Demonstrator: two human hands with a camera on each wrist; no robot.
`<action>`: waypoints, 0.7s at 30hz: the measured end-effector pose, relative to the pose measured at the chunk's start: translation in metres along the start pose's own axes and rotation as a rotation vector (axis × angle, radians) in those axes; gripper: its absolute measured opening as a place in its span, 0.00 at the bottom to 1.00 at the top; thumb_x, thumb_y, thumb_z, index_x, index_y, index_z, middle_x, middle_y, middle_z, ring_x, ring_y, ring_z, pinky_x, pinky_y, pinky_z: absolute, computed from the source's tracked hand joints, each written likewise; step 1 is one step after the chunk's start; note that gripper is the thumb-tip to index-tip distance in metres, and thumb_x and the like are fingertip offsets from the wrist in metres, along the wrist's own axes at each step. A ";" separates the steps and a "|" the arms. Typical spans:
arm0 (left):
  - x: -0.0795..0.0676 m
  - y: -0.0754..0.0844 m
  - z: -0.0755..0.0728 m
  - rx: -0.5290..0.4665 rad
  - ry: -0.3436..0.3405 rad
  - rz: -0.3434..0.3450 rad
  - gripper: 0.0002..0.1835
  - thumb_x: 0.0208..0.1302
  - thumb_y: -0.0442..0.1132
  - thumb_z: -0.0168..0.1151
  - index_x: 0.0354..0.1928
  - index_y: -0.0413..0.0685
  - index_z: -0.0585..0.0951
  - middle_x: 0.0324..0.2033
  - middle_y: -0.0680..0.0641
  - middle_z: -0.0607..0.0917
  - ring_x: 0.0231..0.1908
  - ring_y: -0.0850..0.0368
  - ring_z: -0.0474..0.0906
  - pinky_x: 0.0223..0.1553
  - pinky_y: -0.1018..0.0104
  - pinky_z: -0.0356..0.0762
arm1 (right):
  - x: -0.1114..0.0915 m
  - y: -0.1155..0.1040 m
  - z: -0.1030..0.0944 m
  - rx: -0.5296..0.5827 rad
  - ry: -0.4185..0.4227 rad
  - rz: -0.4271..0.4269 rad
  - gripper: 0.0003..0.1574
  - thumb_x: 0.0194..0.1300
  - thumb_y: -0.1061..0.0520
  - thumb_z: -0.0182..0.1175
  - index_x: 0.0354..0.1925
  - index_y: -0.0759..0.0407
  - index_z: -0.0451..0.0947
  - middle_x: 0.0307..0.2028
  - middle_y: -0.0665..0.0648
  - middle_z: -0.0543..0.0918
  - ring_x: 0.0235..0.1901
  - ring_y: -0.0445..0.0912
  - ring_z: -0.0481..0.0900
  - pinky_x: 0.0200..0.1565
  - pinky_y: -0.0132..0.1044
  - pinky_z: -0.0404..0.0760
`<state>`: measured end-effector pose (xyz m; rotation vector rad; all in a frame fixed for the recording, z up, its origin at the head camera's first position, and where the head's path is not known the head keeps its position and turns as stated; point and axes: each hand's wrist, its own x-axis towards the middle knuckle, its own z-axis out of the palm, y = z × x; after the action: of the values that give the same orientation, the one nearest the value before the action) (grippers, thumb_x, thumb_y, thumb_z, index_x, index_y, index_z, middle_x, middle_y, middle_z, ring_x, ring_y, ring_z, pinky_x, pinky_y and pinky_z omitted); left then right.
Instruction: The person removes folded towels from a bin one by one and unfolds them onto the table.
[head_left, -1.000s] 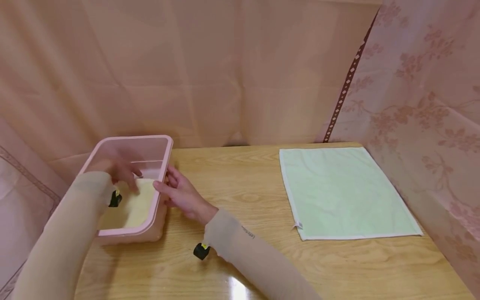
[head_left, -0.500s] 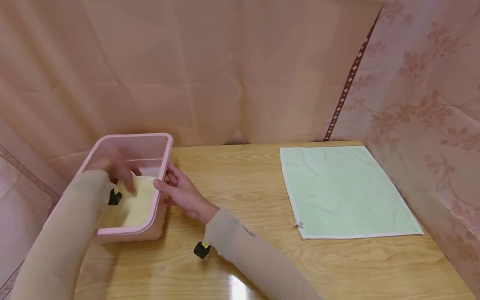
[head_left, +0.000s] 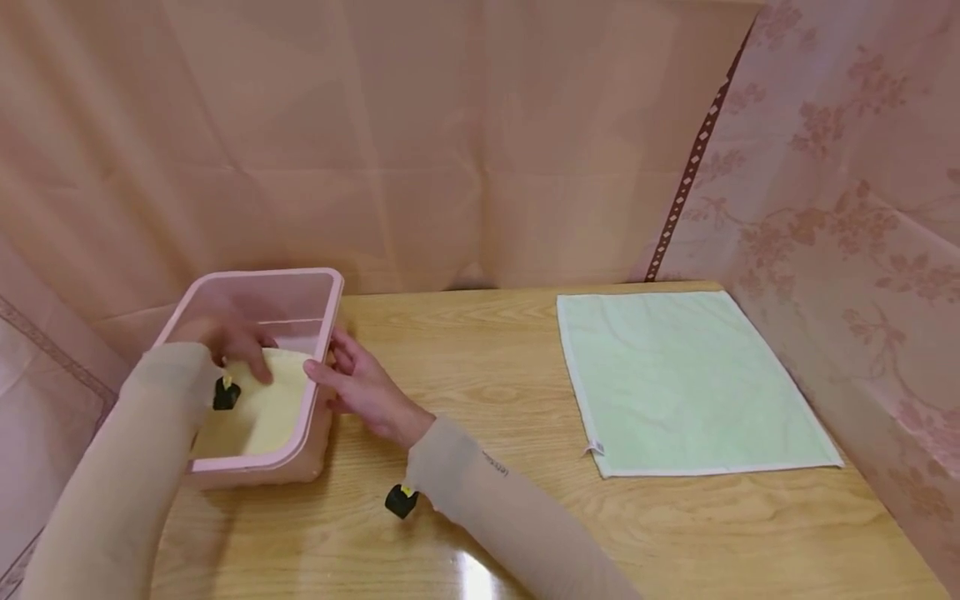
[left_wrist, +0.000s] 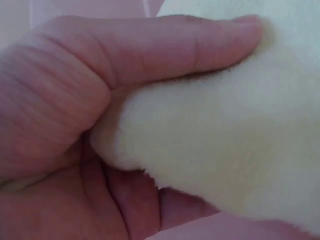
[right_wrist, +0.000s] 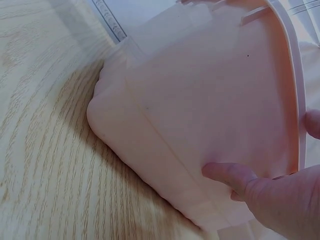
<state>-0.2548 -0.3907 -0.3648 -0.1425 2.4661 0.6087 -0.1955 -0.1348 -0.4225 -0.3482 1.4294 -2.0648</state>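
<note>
A pink plastic bin [head_left: 318, 433] stands at the left of the table. Inside it lies a pale yellow, fuzzy cloth [head_left: 281, 408]. My left hand [head_left: 238, 343] reaches down into the bin and pinches the cloth's edge. In the left wrist view, the thumb [left_wrist: 200, 47] lies on top of the cloth with the other fingers beneath. At the bin's right side my right hand [head_left: 367, 387] grips the wall, its thumb over the rim. The right wrist view shows a fingertip [right_wrist: 225, 172] against the bin's outer wall [right_wrist: 200, 110].
A light green towel [head_left: 690, 392] with a white border lies spread flat on the right of the wooden table [head_left: 465, 383]. Behind the table hangs a beige curtain [head_left: 420, 150]. A floral curtain [head_left: 862, 208] closes off the right side.
Almost nothing differs. My left hand shifts slightly inside the bin, while the right hand keeps its grip on the bin's side.
</note>
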 end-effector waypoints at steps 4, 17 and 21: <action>-0.006 0.006 -0.006 -0.040 -0.170 0.039 0.23 0.51 0.39 0.80 0.48 0.36 0.84 0.39 0.47 0.87 0.40 0.50 0.84 0.43 0.54 0.84 | -0.001 -0.001 0.000 -0.008 -0.006 0.004 0.37 0.73 0.54 0.62 0.75 0.36 0.63 0.65 0.46 0.76 0.60 0.56 0.79 0.54 0.56 0.79; -0.044 0.031 -0.028 -0.107 -0.214 0.111 0.13 0.64 0.28 0.66 0.45 0.23 0.77 0.33 0.46 0.87 0.34 0.50 0.87 0.38 0.54 0.86 | -0.001 -0.001 -0.001 -0.017 -0.019 -0.011 0.40 0.74 0.54 0.61 0.78 0.45 0.59 0.67 0.54 0.75 0.61 0.61 0.77 0.54 0.58 0.80; -0.062 0.038 -0.036 -0.016 -0.148 0.146 0.16 0.64 0.31 0.68 0.48 0.25 0.78 0.34 0.48 0.86 0.33 0.51 0.86 0.37 0.55 0.86 | -0.002 -0.004 0.001 -0.014 -0.035 -0.020 0.38 0.74 0.55 0.61 0.77 0.44 0.61 0.65 0.54 0.76 0.62 0.63 0.76 0.54 0.57 0.80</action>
<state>-0.2317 -0.3754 -0.2890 0.0752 2.3425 0.6764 -0.1948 -0.1332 -0.4187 -0.4036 1.4261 -2.0554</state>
